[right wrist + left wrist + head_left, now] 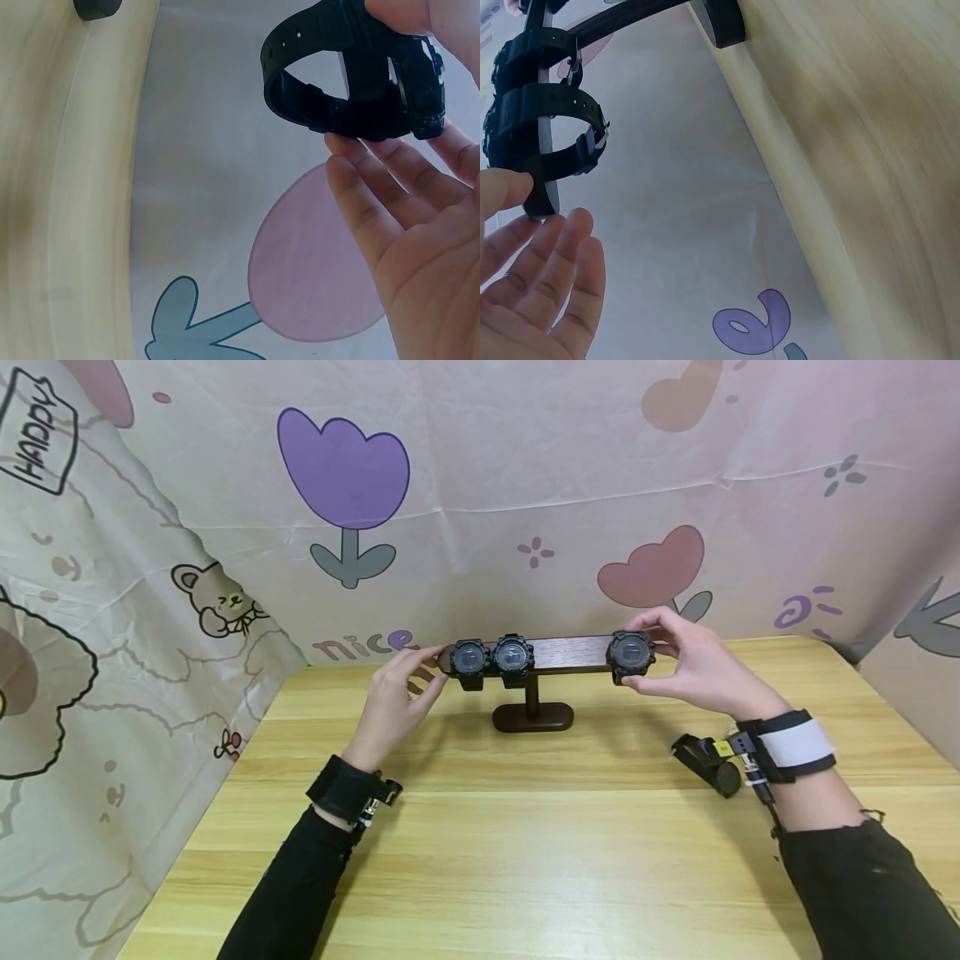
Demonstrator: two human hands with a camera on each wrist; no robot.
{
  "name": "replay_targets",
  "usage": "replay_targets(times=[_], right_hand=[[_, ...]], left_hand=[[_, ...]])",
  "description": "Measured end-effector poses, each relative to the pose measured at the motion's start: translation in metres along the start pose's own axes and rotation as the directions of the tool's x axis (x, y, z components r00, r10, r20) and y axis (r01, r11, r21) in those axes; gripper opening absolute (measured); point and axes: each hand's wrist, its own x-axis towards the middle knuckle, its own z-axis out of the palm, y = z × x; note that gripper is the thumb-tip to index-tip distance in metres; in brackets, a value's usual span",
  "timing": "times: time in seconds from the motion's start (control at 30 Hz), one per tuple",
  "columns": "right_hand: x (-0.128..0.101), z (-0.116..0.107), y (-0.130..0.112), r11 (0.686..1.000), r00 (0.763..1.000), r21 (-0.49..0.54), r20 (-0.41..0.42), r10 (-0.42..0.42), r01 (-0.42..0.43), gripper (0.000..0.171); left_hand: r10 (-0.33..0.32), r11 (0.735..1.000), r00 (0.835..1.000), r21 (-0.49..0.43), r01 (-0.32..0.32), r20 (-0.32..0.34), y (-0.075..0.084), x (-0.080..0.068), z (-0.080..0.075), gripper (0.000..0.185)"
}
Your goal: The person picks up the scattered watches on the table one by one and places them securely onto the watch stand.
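Observation:
A dark wooden watch stand (572,652) has a long crossbar on a post with an oval base (532,717). Two black digital watches, a left one (469,657) and a middle one (513,654), are strapped round the bar's left half. My left hand (393,706) holds the bar's left tip between thumb and fingers, beside the nearer watch strap (551,101). At the other end my right hand (697,668) pinches a third black watch (632,652) by top and bottom. Its closed strap loop (300,45) hangs round the bar's right end, in the right wrist view.
The stand rests toward the back of a light wooden table (480,860). Close behind hangs a printed cloth (480,460), with another cloth (112,693) down the left side. A black camera device (707,764) is attached at my right wristband.

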Motion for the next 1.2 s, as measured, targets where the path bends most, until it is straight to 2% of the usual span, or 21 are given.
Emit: replay_targets(times=[0.27, 0.8, 1.03, 1.2], right_hand=[[0.01, 0.005, -0.007, 0.999, 1.0, -0.054, 0.028, 0.004, -0.002, 0.066], [0.026, 0.02, -0.018, 0.998, 0.995, -0.032, 0.087, -0.044, 0.047, 0.063], [0.033, 0.023, -0.022, 0.99, 0.993, -0.11, 0.091, -0.079, 0.089, 0.062], [0.038, 0.026, -0.025, 0.987, 0.99, -0.126, 0.106, -0.089, 0.102, 0.063]], left_hand=[[0.006, 1.0, 1.0, 0.006, -0.006, -0.004, -0.001, 0.001, 0.0, 0.04], [0.019, 1.0, 1.0, -0.008, -0.019, -0.001, -0.003, 0.001, 0.002, 0.039], [0.028, 1.0, 1.0, -0.009, -0.028, -0.004, -0.004, 0.001, 0.002, 0.039], [0.029, 1.0, 1.0, -0.011, -0.029, -0.003, -0.005, 0.001, 0.001, 0.039]])
